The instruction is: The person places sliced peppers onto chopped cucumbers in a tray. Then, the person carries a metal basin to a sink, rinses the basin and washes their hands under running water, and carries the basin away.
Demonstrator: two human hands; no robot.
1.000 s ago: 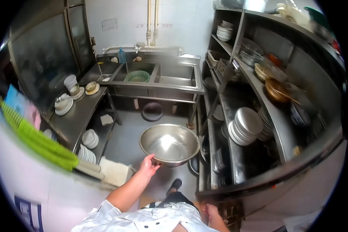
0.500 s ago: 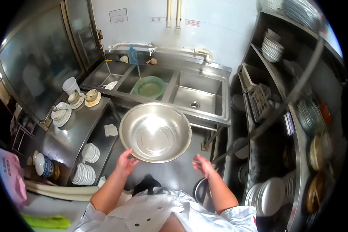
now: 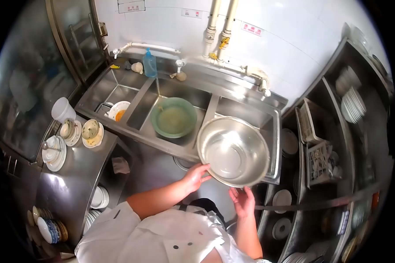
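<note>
A large, round steel basin point(image 3: 226, 162) hangs tilted over the front edge of the right sink compartment point(image 3: 272, 127), its inside facing me. My left hand point(image 3: 195, 177) grips its lower left rim, thumb at the edge. Below the basin's bottom rim, my right hand point(image 3: 242, 200) is open with fingers spread, its fingertips close to or touching the rim; contact is unclear. The middle compartment holds a green plastic basin point(image 3: 174, 117) with cloudy liquid. A white bowl with orange residue point(image 3: 119, 111) sits in the left compartment.
A steel side table point(image 3: 70, 184) at left bears stacked dishes and a white cup point(image 3: 63, 110). A blue bottle point(image 3: 149, 64) stands behind the sinks near a faucet point(image 3: 179, 66). Shelves at right hold plates and a white basket point(image 3: 319, 164). A dark bar crosses before them.
The view has advanced towards the sinks. The steel basin has moved from above the floor to the right compartment. My right hand has come up from my side to the basin's lower rim.
</note>
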